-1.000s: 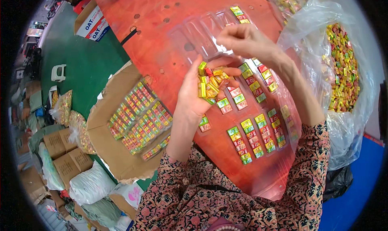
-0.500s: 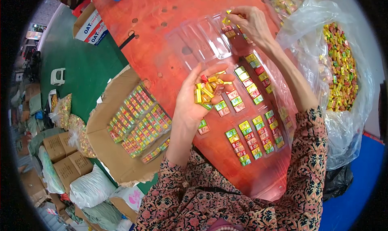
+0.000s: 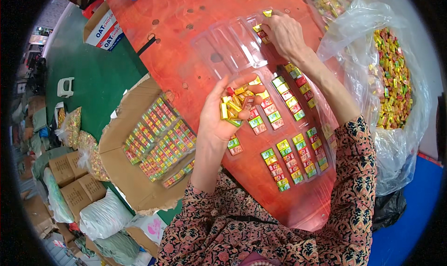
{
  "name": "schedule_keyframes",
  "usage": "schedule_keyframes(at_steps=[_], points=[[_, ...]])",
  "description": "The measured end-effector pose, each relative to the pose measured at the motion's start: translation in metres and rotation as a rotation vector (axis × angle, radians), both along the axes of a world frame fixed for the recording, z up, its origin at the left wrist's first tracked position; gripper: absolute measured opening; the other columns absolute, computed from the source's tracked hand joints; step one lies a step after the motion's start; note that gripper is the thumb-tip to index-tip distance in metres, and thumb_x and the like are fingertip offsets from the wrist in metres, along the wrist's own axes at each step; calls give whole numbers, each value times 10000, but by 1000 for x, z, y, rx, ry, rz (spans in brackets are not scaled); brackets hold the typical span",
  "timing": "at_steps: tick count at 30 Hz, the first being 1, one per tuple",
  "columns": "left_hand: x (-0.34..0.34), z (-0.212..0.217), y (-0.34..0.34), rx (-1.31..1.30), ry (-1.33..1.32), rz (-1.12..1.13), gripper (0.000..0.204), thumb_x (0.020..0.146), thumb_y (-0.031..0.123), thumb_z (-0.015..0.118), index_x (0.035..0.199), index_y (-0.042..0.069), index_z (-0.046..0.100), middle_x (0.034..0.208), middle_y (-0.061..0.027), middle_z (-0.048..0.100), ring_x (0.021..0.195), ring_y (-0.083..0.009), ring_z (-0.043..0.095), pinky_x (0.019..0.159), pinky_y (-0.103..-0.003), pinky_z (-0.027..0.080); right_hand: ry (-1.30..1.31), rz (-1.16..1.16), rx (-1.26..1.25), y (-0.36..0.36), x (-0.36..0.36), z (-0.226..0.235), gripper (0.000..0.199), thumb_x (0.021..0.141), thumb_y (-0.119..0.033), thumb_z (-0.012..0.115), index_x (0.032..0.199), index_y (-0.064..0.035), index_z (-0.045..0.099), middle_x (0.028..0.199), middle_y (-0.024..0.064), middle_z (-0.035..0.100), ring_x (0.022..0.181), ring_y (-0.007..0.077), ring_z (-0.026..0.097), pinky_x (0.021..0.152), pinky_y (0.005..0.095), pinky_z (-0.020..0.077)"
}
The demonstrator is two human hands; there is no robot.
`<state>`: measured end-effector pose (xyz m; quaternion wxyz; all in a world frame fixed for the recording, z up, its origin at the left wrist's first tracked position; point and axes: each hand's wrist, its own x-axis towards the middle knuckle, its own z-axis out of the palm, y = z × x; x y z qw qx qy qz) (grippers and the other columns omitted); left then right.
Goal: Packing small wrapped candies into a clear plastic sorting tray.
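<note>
My left hand [image 3: 215, 112] is palm up, fingers curled around a loose heap of small wrapped candies [image 3: 236, 103], mostly yellow with some red and green. Farther off, my right hand [image 3: 285, 37] reaches over the far end of a clear plastic tray [image 3: 224, 45] with long compartments. Its fingers are pinched beside a short row of candies [image 3: 261, 33]; what lies between the fingertips is hidden. A single yellow candy [image 3: 267, 13] shows just past them. Nearer to me, candies stand in rows [image 3: 287, 98] in the tray compartments, and further filled rows [image 3: 289, 161] lie closest to my body.
The trays rest on a red table [image 3: 179, 47]. To its left, an open cardboard box [image 3: 114, 147] holds filled candy trays [image 3: 160, 135]. On the right stands a large clear bag [image 3: 354, 47] of loose candies [image 3: 393, 80]. Cartons [image 3: 77, 182] and sacks [image 3: 104, 215] crowd the lower left.
My right hand has shifted slightly toward me, its fingers lower over the short row, where a yellow candy now shows at the far end. My left hand has drifted slightly left with its candies.
</note>
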<state>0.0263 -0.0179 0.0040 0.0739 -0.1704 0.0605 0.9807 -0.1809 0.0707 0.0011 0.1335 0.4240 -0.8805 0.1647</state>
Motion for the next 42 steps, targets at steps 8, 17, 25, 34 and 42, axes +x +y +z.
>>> schedule_keyframes(at_steps=[8,17,25,34,42], points=[[-3,3,-1,91,-61,70,505,898,344,294,1174,-66,399,1054,-261,514,827,-299,561,495,-270,518,-355,-5,-296,9,-18,-5,297,820,-286,517,821,-5,611,626,86,518,618,236,552,516,347,422],[-5,7,2,316,86,222,509,909,300,215,1208,-97,322,1234,-308,335,1157,-474,297,897,-528,379,-1320,89,-376,27,15,46,354,795,-401,563,830,-52,615,686,-20,530,517,25,415,430,181,293],[-8,4,7,109,21,288,488,908,310,225,1139,-88,388,1133,-233,466,1084,-404,425,909,-581,332,-1030,520,-239,22,78,58,178,818,-153,560,805,18,605,706,20,604,651,61,554,559,222,449],[-3,-4,11,82,46,174,472,909,408,257,1118,18,422,1115,-169,502,1026,-321,501,858,-484,429,-566,590,157,9,86,68,164,747,-158,566,836,-27,608,779,131,583,810,277,546,742,364,409],[-1,-12,13,160,87,56,438,903,414,279,1103,61,445,1071,-157,527,970,-313,531,741,-498,474,-735,620,145,17,79,67,145,775,-115,547,847,10,571,776,132,568,741,245,564,662,342,439]])
